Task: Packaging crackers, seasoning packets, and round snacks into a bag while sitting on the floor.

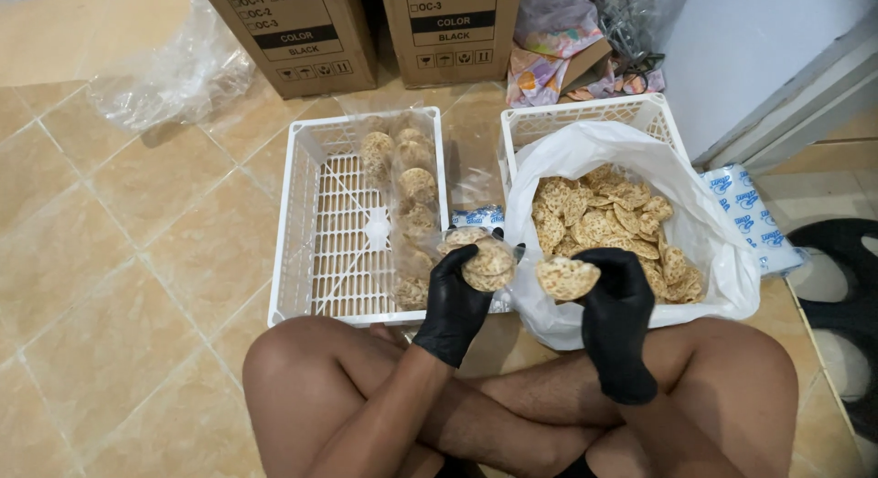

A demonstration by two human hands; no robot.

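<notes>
Two black-gloved hands over crossed bare legs on the tiled floor point(119, 286). Left hand point(457, 304) with grip clamped on a clear bag point(485, 258) part-filled with round crackers, just near of the gap between two white crates. Right hand point(615, 300) with grip closed around a short stack of crackers point(567, 277), held at the near edge of the white plastic sack point(585, 144). Loose crackers point(613, 222) heaped in that sack, inside the right crate point(585, 117). Left crate point(320, 240) holding a long filled packet of crackers point(407, 194) along its right side. Two cardboard boxes point(293, 34) far behind, crumpled clear plastic point(174, 75) at far left
</notes>
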